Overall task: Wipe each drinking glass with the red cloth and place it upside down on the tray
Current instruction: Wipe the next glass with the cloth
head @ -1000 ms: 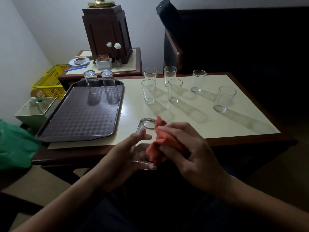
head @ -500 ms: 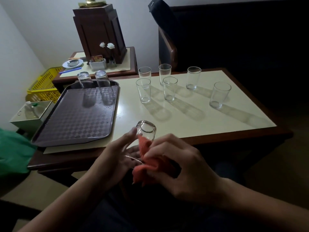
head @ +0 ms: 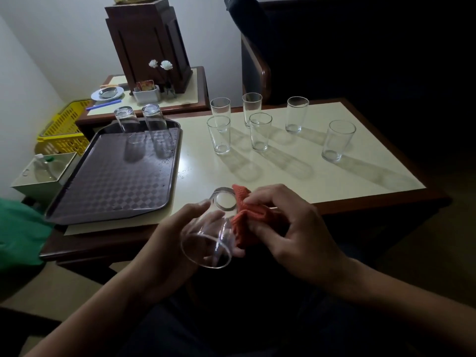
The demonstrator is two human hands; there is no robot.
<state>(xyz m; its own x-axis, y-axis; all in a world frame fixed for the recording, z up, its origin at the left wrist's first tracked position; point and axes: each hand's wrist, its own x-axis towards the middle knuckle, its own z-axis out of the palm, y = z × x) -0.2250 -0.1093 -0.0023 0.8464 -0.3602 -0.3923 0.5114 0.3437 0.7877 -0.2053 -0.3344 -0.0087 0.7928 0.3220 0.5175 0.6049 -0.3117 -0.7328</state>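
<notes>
Glass in hand (head: 213,228): tilted over my lap, just off the bench (head: 283,181) edge; left grip (head: 175,235) curled round it, right grip (head: 291,228) pinching the red cloth (head: 244,220) against its side.
Risk: I judge the slick glass could slip and drop floorward.
Bench: cream top; tray (head: 110,186) at left bears two upturned glasses (head: 154,122), six upright glasses (head: 260,132) stand beyond.
Room: dim, dark chair (head: 257,68) behind.

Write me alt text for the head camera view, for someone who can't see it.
A person's left hand holds a drinking glass tilted, mouth toward the camera, while the right hand holds a red cloth against its side. Two glasses stand upside down at the far end of the tray; six upright glasses stand on the cream table.
</notes>
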